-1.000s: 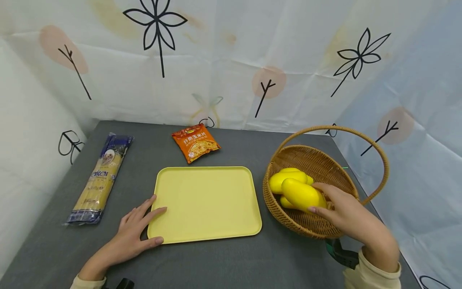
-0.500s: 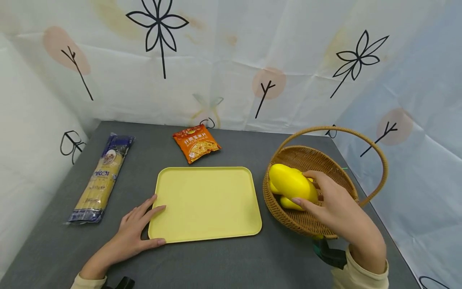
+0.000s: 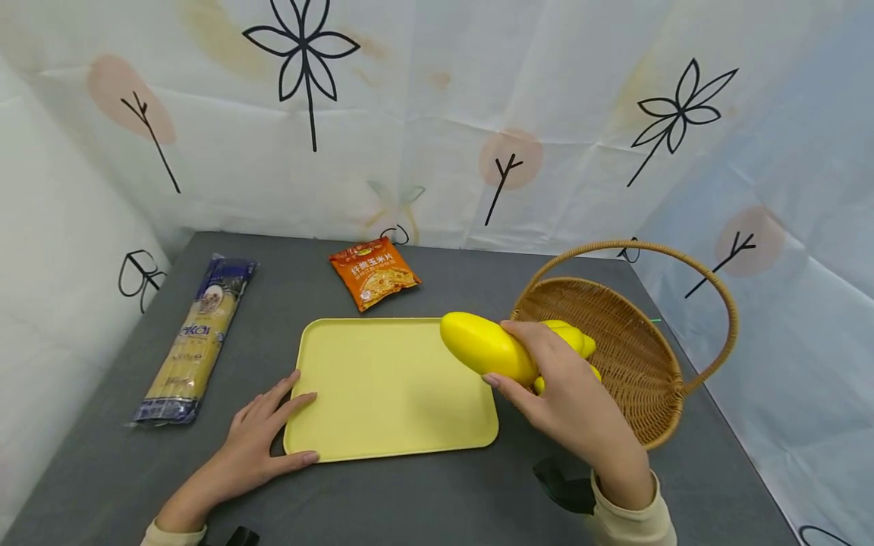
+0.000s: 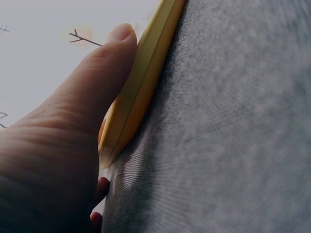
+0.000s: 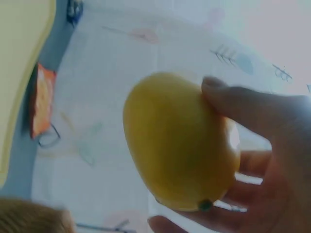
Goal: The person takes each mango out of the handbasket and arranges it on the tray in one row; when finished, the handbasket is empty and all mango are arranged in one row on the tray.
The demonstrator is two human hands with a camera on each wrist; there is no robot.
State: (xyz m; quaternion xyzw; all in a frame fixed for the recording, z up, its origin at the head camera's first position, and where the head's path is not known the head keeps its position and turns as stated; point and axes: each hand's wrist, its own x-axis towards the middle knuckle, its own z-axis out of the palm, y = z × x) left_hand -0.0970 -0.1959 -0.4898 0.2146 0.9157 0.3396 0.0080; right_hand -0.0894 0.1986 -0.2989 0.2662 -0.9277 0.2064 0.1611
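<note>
A smooth yellow mango [image 3: 486, 350] is gripped in my right hand [image 3: 570, 398], above the right edge of a pale yellow tray [image 3: 382, 402]. In the right wrist view, the thumb presses one side of the mango [image 5: 180, 141] and the fingers curl round the other; a dark stem spot shows at its lower end. My left hand [image 3: 249, 447] rests on the tray's left edge with its fingers spread. The left wrist view has the thumb [image 4: 109, 60] along the tray's rim [image 4: 146, 73]. Behind my right hand, more yellow mangoes [image 3: 573, 337] lie in a wicker basket [image 3: 635, 364], partly hidden.
An orange snack packet [image 3: 375, 273] lies behind the tray. To the left is a long blue and yellow pack of noodles [image 3: 194, 341]. The basket's tall handle [image 3: 727, 318] arches up at the right. Patterned cloth [image 3: 437, 114] hangs around the grey table [image 3: 423, 500].
My right hand has lifted the mango out of the basket and carried it left, over the tray's right edge. The left hand has stayed on the tray.
</note>
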